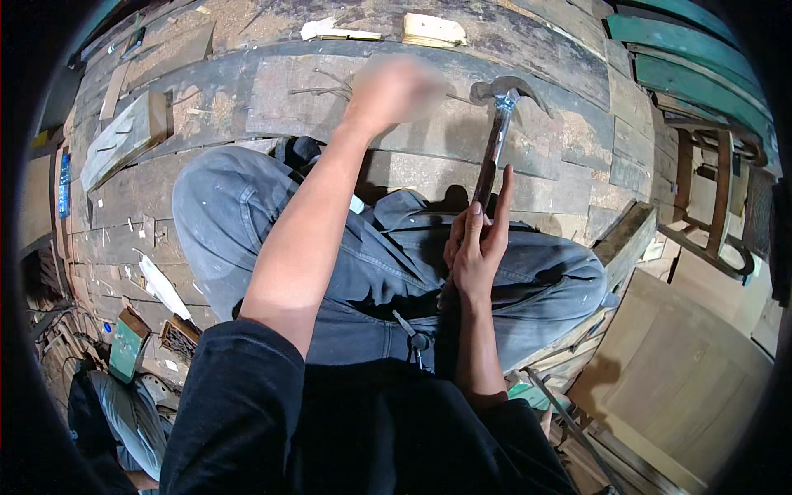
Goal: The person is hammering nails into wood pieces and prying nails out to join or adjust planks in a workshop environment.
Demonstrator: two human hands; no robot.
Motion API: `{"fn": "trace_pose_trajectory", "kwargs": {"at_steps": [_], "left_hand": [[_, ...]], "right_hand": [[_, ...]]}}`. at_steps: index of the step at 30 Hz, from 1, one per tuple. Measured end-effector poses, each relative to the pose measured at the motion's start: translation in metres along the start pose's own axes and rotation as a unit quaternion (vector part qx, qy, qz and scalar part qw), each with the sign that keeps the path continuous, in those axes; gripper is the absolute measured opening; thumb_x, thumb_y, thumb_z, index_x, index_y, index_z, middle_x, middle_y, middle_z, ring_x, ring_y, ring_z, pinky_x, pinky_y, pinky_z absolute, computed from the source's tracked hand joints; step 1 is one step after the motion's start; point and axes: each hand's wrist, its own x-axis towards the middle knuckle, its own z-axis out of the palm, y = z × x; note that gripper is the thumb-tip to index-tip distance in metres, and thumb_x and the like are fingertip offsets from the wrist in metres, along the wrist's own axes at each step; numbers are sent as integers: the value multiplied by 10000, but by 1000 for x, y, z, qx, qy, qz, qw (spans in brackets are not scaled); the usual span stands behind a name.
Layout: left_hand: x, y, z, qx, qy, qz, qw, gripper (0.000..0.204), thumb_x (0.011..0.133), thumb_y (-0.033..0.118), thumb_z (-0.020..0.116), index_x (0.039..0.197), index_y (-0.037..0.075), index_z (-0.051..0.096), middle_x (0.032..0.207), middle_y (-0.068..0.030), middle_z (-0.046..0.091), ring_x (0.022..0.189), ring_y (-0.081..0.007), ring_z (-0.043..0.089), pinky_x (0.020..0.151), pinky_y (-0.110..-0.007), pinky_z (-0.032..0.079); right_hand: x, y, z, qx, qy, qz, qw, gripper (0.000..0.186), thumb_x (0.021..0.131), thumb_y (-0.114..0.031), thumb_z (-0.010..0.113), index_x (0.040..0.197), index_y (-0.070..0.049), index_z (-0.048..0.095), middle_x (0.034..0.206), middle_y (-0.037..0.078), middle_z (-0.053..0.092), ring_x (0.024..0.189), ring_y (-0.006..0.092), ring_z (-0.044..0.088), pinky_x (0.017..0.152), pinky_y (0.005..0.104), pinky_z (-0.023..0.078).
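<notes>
My left hand [396,89] is stretched out over a plank on the worn wooden floor; it is blurred, so its fingers and whatever they hold cannot be made out. Several thin, dark twig-like rods [318,91] lie beside it. My right hand [478,252] grips the handle of a claw hammer [495,140] above my right leg, with the index finger raised along it. The metal head [511,89] is at the far end, to the right of my left hand. My legs [223,214] are crossed in grey trousers beneath my arms.
A nail-studded block [124,140] lies at left, a pale block [433,30] beyond my left hand. Green slats [685,41], a wooden frame [718,198] and plywood panels [676,363] stand at right, beside a beam [627,231]. Another person's leg [132,421] shows at lower left.
</notes>
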Motion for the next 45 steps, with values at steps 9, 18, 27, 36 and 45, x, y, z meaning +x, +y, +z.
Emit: {"fn": "trace_pose_trajectory", "kwargs": {"at_steps": [9, 18, 27, 36, 45], "left_hand": [[0, 5, -2, -1, 7, -1, 1000, 154, 869, 138, 717, 1004, 65, 718, 989, -64, 655, 969, -286, 626, 854, -396, 539], [-2, 1, 1, -7, 20, -8, 1000, 138, 882, 144, 714, 989, 57, 720, 992, -71, 657, 969, -293, 622, 853, -409, 535], [-3, -3, 0, 9, 32, 10, 999, 160, 887, 156, 710, 984, 29, 704, 1007, -95, 653, 990, -308, 611, 863, -410, 527], [-2, 6, 3, 38, 28, 15, 999, 141, 862, 131, 702, 982, 57, 711, 1014, -70, 648, 995, -285, 622, 867, -397, 533], [-3, 5, 2, 11, 21, 12, 1000, 166, 885, 195, 696, 974, 60, 732, 1021, -70, 669, 958, -291, 638, 851, -406, 545]], "right_hand": [[1, 3, -2, -13, -8, -6, 1000, 606, 1085, -156, 429, 1614, -225, 142, 543, -58, 374, 408, 17, 304, 368, 201, 260], [1, 15, -2, -155, -14, -68, 986, 571, 1063, -41, 394, 1600, -164, 245, 625, -59, 445, 471, 1, 305, 425, 184, 269], [5, 20, -7, -235, 1, -80, 969, 595, 1027, 11, 399, 1592, -124, 271, 701, -58, 435, 526, 22, 363, 471, 181, 323], [13, 12, -6, -286, -10, -49, 957, 602, 1004, 28, 445, 1570, -103, 288, 1303, 225, 630, 913, 117, 637, 729, 276, 491], [0, -7, 0, -201, -12, -78, 977, 607, 988, 61, 430, 1565, -80, 304, 1350, 159, 610, 822, 87, 510, 738, 222, 468]]}}
